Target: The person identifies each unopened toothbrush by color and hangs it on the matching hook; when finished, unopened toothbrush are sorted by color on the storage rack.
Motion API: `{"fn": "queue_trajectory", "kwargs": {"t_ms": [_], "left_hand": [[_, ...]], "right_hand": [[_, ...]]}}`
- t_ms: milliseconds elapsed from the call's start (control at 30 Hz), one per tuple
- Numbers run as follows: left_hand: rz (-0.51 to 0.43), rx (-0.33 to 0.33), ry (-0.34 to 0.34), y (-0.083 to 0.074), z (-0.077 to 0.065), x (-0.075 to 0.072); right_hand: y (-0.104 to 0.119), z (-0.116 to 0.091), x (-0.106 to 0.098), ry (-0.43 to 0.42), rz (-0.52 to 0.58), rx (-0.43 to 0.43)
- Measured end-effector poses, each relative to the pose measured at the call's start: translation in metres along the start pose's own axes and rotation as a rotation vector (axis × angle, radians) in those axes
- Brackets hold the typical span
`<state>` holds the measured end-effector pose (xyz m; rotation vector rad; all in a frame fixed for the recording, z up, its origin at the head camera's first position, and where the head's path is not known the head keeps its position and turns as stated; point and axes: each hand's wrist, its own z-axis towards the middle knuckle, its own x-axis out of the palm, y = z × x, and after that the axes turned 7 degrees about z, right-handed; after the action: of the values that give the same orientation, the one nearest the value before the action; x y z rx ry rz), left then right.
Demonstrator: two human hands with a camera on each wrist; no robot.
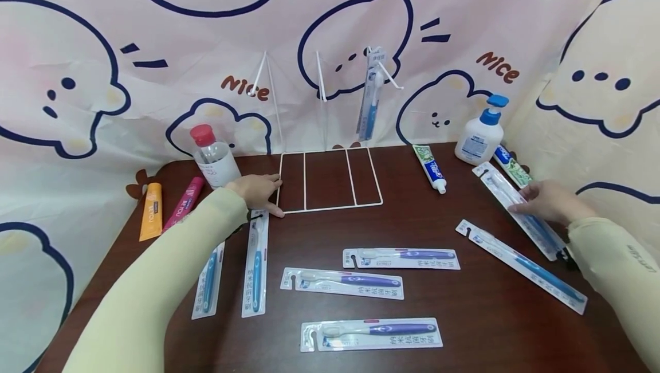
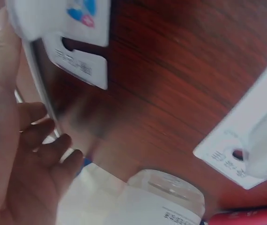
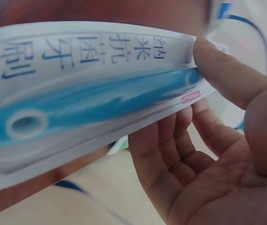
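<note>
My right hand [image 1: 554, 201] pinches a blue packaged toothbrush [image 1: 499, 185] between thumb and fingers, at the table's right side. In the right wrist view its blue handle [image 3: 110, 105] shows through the clear blister, with the thumb on one edge and fingers behind. My left hand [image 1: 256, 192] rests at the left side of a white wire display rack [image 1: 330, 208], fingers spread over the base wire and thumb near the front corner. One packaged toothbrush [image 1: 370, 103] hangs from the rack's right hook. Just below the left hand lies another blue packaged toothbrush [image 1: 256, 270].
Three purple packaged toothbrushes [image 1: 373, 336] lie mid-table. More blue ones lie left [image 1: 208, 281] and right [image 1: 526, 267]. A red-capped bottle [image 1: 219, 164], orange tube [image 1: 151, 212] and pink tube [image 1: 185, 201] stand or lie left; toothpaste tubes [image 1: 429, 168] and a pump bottle [image 1: 478, 138] are back right.
</note>
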<state>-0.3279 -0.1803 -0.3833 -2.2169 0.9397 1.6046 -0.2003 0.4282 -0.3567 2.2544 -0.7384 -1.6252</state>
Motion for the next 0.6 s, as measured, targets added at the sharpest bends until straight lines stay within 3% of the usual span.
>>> {"fn": "queue_trajectory", "kwargs": {"t_ms": [233,367,600], "left_hand": [[-0.015,0.068,-0.085,0.013,0.002,0.008],[-0.126,0.038,-0.082,0.013,0.002,0.008],[-0.342,-0.089,0.001,0.002,0.000,0.005]], "right_hand": [[0.044,-0.016,0.001,-0.114,0.067,-0.145],[0.078,-0.030,0.005,-0.200,0.092,-0.226],[0.129,-0.050,0.020,-0.295,0.140,-0.362]]}}
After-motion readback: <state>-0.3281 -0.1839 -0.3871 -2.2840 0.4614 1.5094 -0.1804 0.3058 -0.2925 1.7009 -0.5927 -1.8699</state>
